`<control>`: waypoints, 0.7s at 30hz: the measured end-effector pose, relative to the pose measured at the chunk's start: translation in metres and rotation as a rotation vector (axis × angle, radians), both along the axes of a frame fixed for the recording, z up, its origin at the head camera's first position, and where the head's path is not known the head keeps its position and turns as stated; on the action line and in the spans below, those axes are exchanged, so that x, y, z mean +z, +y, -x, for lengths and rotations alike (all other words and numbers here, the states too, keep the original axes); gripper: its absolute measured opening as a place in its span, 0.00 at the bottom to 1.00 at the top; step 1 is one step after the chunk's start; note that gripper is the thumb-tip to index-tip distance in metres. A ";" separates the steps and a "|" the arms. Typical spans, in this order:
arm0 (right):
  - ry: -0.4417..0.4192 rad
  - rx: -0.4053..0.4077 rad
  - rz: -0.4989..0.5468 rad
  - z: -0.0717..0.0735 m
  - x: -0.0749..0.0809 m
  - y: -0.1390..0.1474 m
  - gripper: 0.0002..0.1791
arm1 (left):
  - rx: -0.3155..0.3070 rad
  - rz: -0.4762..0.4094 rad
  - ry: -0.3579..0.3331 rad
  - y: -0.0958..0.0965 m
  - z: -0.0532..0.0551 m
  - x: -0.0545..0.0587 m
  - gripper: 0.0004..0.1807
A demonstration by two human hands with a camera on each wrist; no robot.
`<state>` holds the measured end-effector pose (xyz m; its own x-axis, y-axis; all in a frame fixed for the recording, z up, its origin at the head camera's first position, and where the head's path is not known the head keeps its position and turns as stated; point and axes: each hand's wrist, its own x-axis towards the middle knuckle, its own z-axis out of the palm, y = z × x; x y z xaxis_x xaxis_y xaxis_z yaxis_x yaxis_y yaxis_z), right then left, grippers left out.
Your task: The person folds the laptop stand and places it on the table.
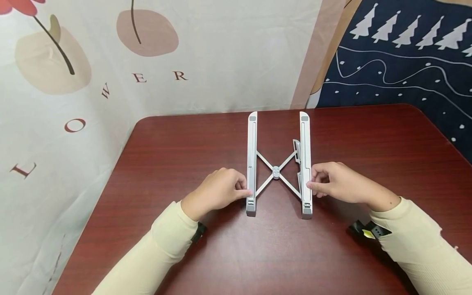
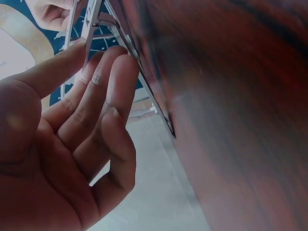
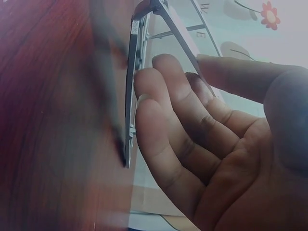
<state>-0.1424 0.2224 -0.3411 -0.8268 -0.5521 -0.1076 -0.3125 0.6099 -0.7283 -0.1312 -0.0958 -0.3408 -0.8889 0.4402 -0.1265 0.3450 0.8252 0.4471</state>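
A silver folding laptop stand (image 1: 276,172) stands on the table, its two long side rails apart and joined by X-shaped crossbars. At the near part of the left rail (image 1: 252,164), my left hand (image 1: 220,190) pinches it with thumb and curled fingers. My right hand (image 1: 341,184) holds the right rail (image 1: 305,164) in the same way from the outer side. In the left wrist view, the thumb lies along the upper rail and the fingers reach under it. The right wrist view shows the stand's upper and lower bars (image 3: 129,96) forming a wedge.
The reddish-brown wooden table (image 1: 166,151) has rounded far corners. Behind it hangs a pale cloth (image 1: 236,53) with flowers and letters. A dark blue cloth (image 1: 398,69) with white trees hangs at the right. Dark straps with a device (image 1: 368,231) sit at the right cuff.
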 end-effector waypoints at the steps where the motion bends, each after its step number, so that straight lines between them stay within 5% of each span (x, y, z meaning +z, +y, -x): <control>1: -0.002 0.000 0.001 0.000 0.000 0.000 0.06 | 0.002 -0.004 -0.005 0.000 0.000 0.000 0.15; 21: -0.071 0.002 0.049 0.000 -0.004 -0.003 0.09 | -0.002 -0.028 -0.069 0.000 -0.001 0.001 0.14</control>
<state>-0.1427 0.2196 -0.3453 -0.8171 -0.5595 -0.1390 -0.2600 0.5728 -0.7774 -0.1304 -0.0955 -0.3398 -0.8778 0.4457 -0.1753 0.3137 0.8117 0.4927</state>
